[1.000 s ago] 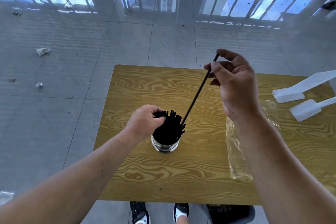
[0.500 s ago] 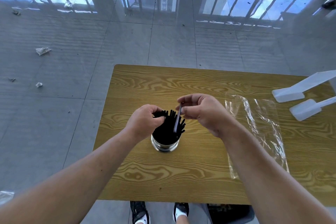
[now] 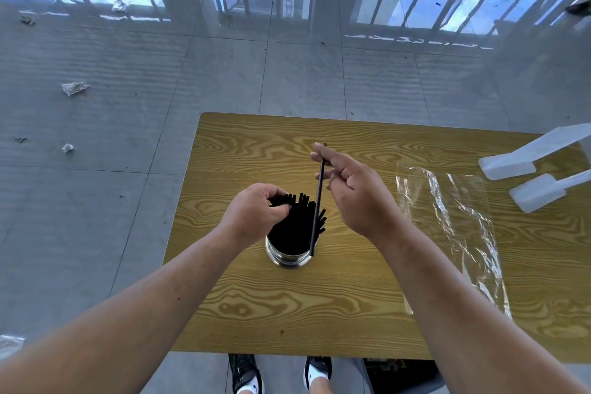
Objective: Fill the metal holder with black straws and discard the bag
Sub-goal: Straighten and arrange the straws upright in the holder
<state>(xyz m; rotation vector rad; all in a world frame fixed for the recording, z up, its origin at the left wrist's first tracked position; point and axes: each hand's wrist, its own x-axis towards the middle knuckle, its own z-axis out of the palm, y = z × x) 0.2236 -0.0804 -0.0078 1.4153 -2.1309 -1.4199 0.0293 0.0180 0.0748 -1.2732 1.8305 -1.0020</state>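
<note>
Starting at the far left, crumpled paper scraps lie on the grey floor, well apart from the wooden table. The person's left hand has its fingers curled round the tops of the black straws packed in the metal holder, which stands upright near the table's middle. Just right of that bundle, 1 loose straw stands nearly upright. Its lower end is at the holder's right rim, though whether inside the wall or just outside cannot be told. The right hand pinches this straw near its upper end, its other fingers loosely curled.

The coming move probably turns on that long axis. The holder lies below and slightly left of the right hand, so the straw likely needs to slide down along its own length into whatever gap the left hand is holding open. Further right, the clear bag lies flat on the table. It looks empty and is nearer the right hand. Beyond it, 2 white plastic pieces rest at the table's right edge.
</note>
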